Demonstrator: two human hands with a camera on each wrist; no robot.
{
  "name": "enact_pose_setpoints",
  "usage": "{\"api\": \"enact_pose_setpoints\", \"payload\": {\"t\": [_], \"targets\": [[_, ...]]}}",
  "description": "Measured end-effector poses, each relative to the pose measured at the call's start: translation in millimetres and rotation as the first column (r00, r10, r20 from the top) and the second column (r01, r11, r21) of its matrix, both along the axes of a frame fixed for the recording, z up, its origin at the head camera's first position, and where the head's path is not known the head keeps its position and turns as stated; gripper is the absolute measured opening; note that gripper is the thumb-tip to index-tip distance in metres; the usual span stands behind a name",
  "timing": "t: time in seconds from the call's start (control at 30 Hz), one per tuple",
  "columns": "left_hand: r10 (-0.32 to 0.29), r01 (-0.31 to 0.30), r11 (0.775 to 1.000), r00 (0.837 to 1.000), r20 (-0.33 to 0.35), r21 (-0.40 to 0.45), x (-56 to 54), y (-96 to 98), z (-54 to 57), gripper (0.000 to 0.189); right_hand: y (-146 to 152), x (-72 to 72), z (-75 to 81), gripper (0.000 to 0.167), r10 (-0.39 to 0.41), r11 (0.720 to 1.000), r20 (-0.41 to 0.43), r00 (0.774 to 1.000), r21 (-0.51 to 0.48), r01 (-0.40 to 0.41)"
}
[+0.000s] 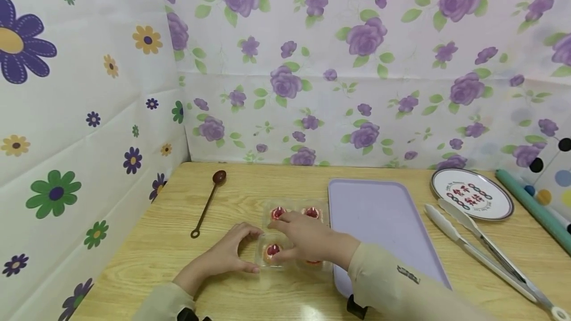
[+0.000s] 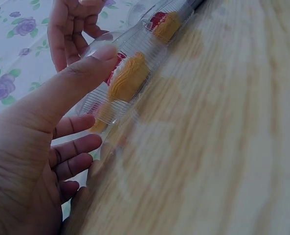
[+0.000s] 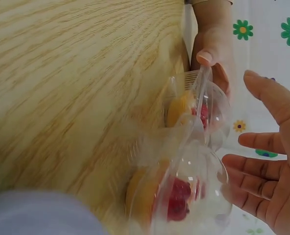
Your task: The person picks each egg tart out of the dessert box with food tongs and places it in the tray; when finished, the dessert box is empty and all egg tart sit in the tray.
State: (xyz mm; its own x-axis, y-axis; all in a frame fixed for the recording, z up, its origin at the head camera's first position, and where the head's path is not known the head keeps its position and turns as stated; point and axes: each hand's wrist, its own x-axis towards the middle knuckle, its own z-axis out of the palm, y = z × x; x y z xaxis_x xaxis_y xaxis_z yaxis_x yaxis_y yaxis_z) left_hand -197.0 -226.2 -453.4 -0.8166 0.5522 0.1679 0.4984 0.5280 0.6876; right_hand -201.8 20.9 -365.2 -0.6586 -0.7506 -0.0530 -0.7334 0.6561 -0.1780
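Observation:
A clear plastic clamshell box (image 1: 294, 205) with domed cups lies on the table and holds several small tarts, one of them a red-topped tart (image 1: 272, 251) at the near left. My left hand (image 1: 225, 254) is at the box's left side, thumb and fingers spread apart along its edge. In the left wrist view the thumb (image 2: 93, 61) overlaps the rim beside a golden tart (image 2: 130, 78). Over the box reaches my right hand (image 1: 308, 237), its fingers spread above the domes and hiding part of the near right tart. The right wrist view shows these fingers (image 3: 255, 181) extended beside a dome.
A lilac tray (image 1: 379, 217) lies right beside the box. Farther right are metal tongs (image 1: 486, 256) and a white plate (image 1: 473, 194) with red print. A brown long-handled spoon (image 1: 209, 202) lies to the left. Flowered cloth walls (image 1: 285, 128) stand behind and at the left.

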Motion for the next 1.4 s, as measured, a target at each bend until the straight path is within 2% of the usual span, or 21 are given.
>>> {"api": "enact_pose_setpoints", "payload": {"t": [0.53, 0.63, 0.87, 1.1, 1.4], "targets": [[0.001, -0.002, 1.0, 1.0, -0.015, -0.016, -1.0, -0.3, 2.8, 0.071, -23.4, -9.3, -10.9, 0.077, 0.016, 0.996, -0.071, 0.997, 0.088, -0.01], [0.002, -0.002, 1.0, 1.0, -0.022, -0.013, -0.7, 0.7, 2.4, 0.071, -25.3, -10.7, -13.5, 0.078, 0.008, 0.996, -0.064, 0.998, 0.095, -0.002], [0.006, -0.006, 1.0, 1.0, -0.029, -0.009, -0.1, 1.7, 1.6, 0.072, -26.7, -13.2, -16.7, 0.069, 0.035, 0.995, -0.067, 0.997, 0.091, -0.029], [0.001, -0.002, 1.0, 0.999, -0.044, -0.021, -0.2, 1.3, 0.8, 0.072, -26.0, -12.9, -16.9, 0.073, 0.022, 0.995, -0.044, 0.999, 0.097, -0.017], [0.016, -0.017, 1.0, 0.999, -0.038, -0.024, -0.1, 0.4, -0.2, 0.072, -23.8, -13.8, -21.0, 0.075, 0.005, 0.999, -0.019, 1.0, 0.054, -0.004]]}}
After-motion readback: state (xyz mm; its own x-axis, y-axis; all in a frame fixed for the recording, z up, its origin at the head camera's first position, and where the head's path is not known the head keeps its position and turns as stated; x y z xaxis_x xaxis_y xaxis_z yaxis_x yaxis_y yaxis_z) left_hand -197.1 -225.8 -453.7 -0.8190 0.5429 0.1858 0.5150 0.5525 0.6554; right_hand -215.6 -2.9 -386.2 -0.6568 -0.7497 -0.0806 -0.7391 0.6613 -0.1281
